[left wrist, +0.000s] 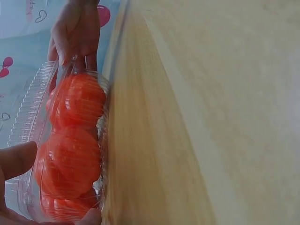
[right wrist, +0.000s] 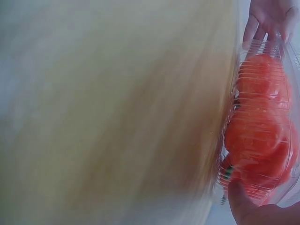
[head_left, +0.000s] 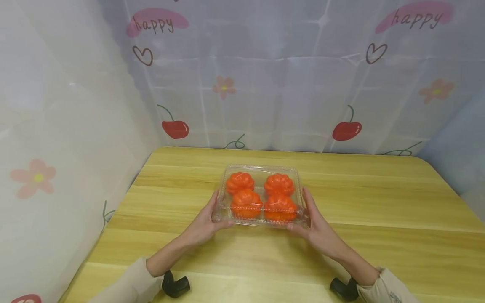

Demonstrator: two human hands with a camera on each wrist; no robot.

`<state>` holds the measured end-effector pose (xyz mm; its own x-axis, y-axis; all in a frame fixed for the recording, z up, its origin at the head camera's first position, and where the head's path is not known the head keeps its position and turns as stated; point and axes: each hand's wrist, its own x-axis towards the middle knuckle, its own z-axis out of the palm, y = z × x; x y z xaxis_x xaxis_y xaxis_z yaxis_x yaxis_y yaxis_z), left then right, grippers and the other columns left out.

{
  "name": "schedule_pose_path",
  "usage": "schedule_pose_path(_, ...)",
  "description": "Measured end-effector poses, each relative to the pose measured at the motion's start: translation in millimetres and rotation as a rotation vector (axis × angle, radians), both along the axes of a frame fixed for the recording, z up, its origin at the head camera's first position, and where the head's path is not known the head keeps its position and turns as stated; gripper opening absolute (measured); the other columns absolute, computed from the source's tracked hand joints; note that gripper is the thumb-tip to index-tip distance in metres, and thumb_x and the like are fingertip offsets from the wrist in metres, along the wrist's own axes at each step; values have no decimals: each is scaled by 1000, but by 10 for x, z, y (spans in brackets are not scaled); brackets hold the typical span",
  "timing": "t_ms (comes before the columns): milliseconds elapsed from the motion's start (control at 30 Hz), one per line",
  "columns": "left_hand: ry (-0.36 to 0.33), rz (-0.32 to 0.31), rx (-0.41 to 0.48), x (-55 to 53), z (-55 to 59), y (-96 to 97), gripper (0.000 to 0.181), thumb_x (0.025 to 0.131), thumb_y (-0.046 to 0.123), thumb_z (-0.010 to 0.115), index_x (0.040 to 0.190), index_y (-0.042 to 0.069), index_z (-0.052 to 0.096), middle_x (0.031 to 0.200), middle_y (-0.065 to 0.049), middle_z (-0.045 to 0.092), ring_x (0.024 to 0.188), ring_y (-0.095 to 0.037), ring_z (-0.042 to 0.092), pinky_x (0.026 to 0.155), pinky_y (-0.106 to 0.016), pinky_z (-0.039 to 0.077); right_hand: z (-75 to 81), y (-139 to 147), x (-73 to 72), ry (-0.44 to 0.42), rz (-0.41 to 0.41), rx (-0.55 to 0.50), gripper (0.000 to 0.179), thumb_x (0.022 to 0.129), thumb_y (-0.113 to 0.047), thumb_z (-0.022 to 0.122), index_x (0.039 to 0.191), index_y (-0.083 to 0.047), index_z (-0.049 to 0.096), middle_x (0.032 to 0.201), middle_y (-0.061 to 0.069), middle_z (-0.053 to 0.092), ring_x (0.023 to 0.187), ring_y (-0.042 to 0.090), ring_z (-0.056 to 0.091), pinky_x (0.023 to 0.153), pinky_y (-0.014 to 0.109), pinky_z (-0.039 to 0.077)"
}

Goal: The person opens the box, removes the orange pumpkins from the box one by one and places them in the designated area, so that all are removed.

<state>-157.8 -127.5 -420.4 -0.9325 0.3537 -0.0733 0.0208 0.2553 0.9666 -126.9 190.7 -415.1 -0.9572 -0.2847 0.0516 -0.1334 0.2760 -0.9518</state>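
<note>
A clear plastic clamshell box is held level over the middle of the wooden table, its lid down. Several orange pumpkin-shaped pieces sit inside it in two rows. My left hand grips the box's left side, the thumb along the near edge. On the opposite side my right hand holds it the same way, its thumb pressing the ribbed wall in the right wrist view. The other fingers are partly hidden by the box. Whether its base touches the table I cannot tell.
The pale wooden table has rounded far corners. A printed curtain with cherries, hearts and flowers hangs behind it, and a similar sheet runs along the left. Black curved pieces stick out by both wrists.
</note>
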Motion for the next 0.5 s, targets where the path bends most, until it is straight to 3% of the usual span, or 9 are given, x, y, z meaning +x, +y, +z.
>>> schedule_pose_path(233, -9, -7, 21, 8, -8, -18, 100, 90, 16, 71, 158, 9, -1, 162, -11, 12, 148, -27, 14, 117, -49, 10, -32, -9, -5, 18, 9, 9, 104, 93, -16, 70, 158, -17, -12, 162, 19, -9, 141, 48, 23, 106, 63, 31)
schedule_pose_path(500, -43, -110, 77, -27, -17, -109, 90, 97, 12, 61, 157, 8, -6, 164, -7, 5, 149, -22, 5, 118, -43, 4, -30, -22, -1, 11, -19, 46, 105, 92, -18, 71, 157, -12, -12, 163, 19, -6, 142, 48, 21, 107, 63, 28)
